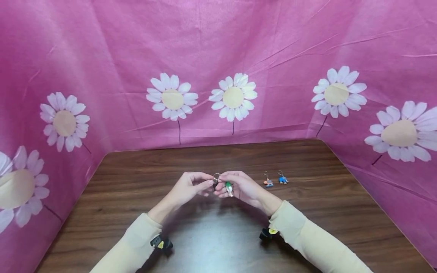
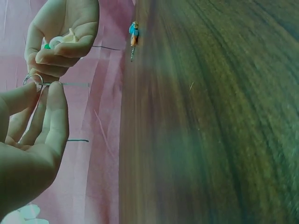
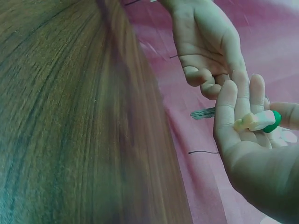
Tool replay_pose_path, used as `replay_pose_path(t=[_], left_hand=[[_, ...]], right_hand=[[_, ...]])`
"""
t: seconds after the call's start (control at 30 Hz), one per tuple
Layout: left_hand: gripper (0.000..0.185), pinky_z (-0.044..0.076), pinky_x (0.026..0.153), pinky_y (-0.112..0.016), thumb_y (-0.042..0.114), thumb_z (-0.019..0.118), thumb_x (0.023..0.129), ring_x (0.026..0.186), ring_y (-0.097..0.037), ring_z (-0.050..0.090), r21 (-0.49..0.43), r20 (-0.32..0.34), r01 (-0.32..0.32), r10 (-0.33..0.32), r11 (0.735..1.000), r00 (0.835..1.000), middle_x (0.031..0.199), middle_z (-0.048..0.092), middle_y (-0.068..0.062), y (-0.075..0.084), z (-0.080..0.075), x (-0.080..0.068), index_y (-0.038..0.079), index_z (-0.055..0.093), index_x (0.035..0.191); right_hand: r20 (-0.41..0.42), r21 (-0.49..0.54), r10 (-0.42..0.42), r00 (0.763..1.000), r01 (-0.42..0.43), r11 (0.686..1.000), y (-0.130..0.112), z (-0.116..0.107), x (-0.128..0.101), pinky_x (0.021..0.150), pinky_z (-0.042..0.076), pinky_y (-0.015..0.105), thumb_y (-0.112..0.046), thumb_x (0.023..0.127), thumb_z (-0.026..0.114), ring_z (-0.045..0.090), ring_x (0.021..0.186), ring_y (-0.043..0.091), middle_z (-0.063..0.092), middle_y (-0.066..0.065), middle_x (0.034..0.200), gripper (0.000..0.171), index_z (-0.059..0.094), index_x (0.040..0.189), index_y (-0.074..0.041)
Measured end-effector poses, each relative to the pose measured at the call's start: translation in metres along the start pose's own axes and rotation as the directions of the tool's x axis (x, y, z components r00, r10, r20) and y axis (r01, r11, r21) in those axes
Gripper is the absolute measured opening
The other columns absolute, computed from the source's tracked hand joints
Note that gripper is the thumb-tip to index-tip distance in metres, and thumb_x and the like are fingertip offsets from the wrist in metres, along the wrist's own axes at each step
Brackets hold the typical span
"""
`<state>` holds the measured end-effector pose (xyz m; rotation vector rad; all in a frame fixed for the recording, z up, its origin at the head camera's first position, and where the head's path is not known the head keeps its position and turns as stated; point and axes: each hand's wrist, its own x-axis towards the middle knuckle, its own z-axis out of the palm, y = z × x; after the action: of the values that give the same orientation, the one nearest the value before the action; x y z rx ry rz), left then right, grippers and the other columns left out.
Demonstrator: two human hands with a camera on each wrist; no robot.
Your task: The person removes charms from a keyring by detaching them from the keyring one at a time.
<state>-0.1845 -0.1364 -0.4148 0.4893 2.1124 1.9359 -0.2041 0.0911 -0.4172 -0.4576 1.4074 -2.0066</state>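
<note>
Above the middle of the wooden table (image 1: 211, 242), my two hands meet around a small metal key ring (image 1: 216, 176). My left hand (image 1: 191, 186) pinches the ring (image 2: 33, 79) between thumb and fingertips. My right hand (image 1: 239, 185) pinches the same ring from the other side, and a small green and white charm (image 1: 228, 188) lies in its curled fingers (image 3: 240, 109). The charm (image 3: 259, 121) shows plainly in the right wrist view. Two more key chains lie on the table to the right: an orange one (image 1: 268, 182) and a blue one (image 1: 283, 179).
A pink cloth with white daisies (image 1: 218, 76) walls the table at the back and on both sides. Both forearms wear cream sleeves with a wrist camera strapped on each. The orange and blue key chains (image 2: 134, 35) appear far off in the left wrist view.
</note>
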Motion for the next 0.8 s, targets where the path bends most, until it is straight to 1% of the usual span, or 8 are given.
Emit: replay_pose_path(t=[0.13, 0.27, 0.37, 0.5, 0.6, 0.67, 0.73, 0.8], left_hand=[[0.025, 0.060, 0.080, -0.052, 0.005, 0.069, 0.096, 0.093, -0.038, 0.072, -0.003, -0.011, 0.002, -0.002, 1.000, 1.000, 0.105, 0.074, -0.020, 0.000, -0.001, -0.001, -0.009, 0.067, 0.116], [0.029, 0.060, 0.080, -0.052, 0.003, 0.069, 0.095, 0.088, -0.031, 0.073, -0.008, -0.028, -0.002, 0.002, 1.000, 1.000, 0.104, 0.073, -0.023, 0.003, -0.002, 0.001, -0.010, 0.063, 0.121], [0.034, 0.060, 0.081, -0.051, 0.003, 0.070, 0.094, 0.085, -0.026, 0.072, -0.015, -0.039, -0.002, 0.002, 1.000, 0.999, 0.103, 0.072, -0.022, 0.004, -0.002, 0.003, -0.010, 0.060, 0.124], [0.034, 0.057, 0.087, -0.055, 0.003, 0.071, 0.093, 0.088, -0.027, 0.071, -0.033, -0.030, 0.001, -0.002, 0.999, 1.000, 0.100, 0.072, -0.018, 0.005, -0.001, 0.003, -0.012, 0.061, 0.122], [0.030, 0.056, 0.090, -0.055, 0.003, 0.071, 0.093, 0.090, -0.027, 0.071, -0.043, -0.010, 0.020, -0.021, 0.999, 1.000, 0.098, 0.072, -0.015, 0.004, -0.001, 0.003, -0.012, 0.064, 0.119], [0.028, 0.057, 0.089, -0.051, 0.004, 0.072, 0.094, 0.090, -0.026, 0.072, -0.048, -0.009, 0.046, -0.046, 0.998, 0.999, 0.099, 0.073, -0.015, 0.003, -0.001, 0.003, -0.012, 0.067, 0.116], [0.027, 0.059, 0.087, -0.047, 0.006, 0.072, 0.094, 0.090, -0.026, 0.073, -0.058, -0.007, 0.070, -0.070, 0.996, 0.997, 0.101, 0.074, -0.017, 0.003, -0.001, 0.003, -0.011, 0.068, 0.114], [0.028, 0.060, 0.086, -0.046, 0.008, 0.071, 0.095, 0.090, -0.028, 0.073, -0.081, 0.003, 0.090, -0.090, 0.993, 0.996, 0.103, 0.074, -0.019, 0.004, -0.001, 0.003, -0.011, 0.067, 0.115]], right_hand=[[0.001, -0.003, 0.019, 1.000, -0.019, 1.000, 0.000, 0.002, -0.001, 0.085, 0.060, 0.041, -0.012, 0.105, 0.049, 0.073, 0.082, 0.020, 0.074, 0.008, 0.088, 0.019, 0.066, 0.100, -0.007], [-0.011, -0.009, 0.026, 1.000, -0.026, 1.000, -0.001, 0.000, -0.002, 0.085, 0.061, 0.042, -0.013, 0.104, 0.050, 0.073, 0.081, 0.020, 0.074, 0.009, 0.088, 0.018, 0.066, 0.100, -0.007], [-0.018, -0.008, 0.036, 0.999, -0.036, 0.999, -0.002, -0.002, -0.002, 0.085, 0.060, 0.041, -0.013, 0.104, 0.050, 0.073, 0.080, 0.020, 0.073, 0.009, 0.088, 0.019, 0.067, 0.099, -0.007], [-0.013, -0.008, 0.056, 0.998, -0.056, 0.998, -0.003, -0.003, -0.003, 0.084, 0.061, 0.039, -0.014, 0.104, 0.052, 0.073, 0.081, 0.021, 0.073, 0.009, 0.088, 0.019, 0.067, 0.098, -0.005], [-0.008, -0.005, 0.070, 0.998, -0.070, 0.998, -0.003, -0.005, -0.004, 0.083, 0.061, 0.039, -0.014, 0.104, 0.052, 0.074, 0.082, 0.022, 0.074, 0.010, 0.088, 0.020, 0.067, 0.098, -0.004], [-0.006, -0.006, 0.078, 0.997, -0.078, 0.997, -0.002, -0.006, -0.004, 0.082, 0.061, 0.038, -0.014, 0.104, 0.052, 0.074, 0.082, 0.023, 0.074, 0.011, 0.088, 0.020, 0.067, 0.098, -0.003], [-0.009, -0.009, 0.079, 0.997, -0.079, 0.997, -0.001, -0.007, -0.004, 0.081, 0.062, 0.038, -0.014, 0.104, 0.053, 0.074, 0.082, 0.023, 0.074, 0.011, 0.088, 0.020, 0.068, 0.100, -0.002], [-0.022, -0.015, 0.081, 0.996, -0.082, 0.997, -0.001, -0.008, -0.003, 0.080, 0.062, 0.037, -0.014, 0.104, 0.054, 0.074, 0.080, 0.022, 0.074, 0.011, 0.088, 0.020, 0.069, 0.100, -0.001]])
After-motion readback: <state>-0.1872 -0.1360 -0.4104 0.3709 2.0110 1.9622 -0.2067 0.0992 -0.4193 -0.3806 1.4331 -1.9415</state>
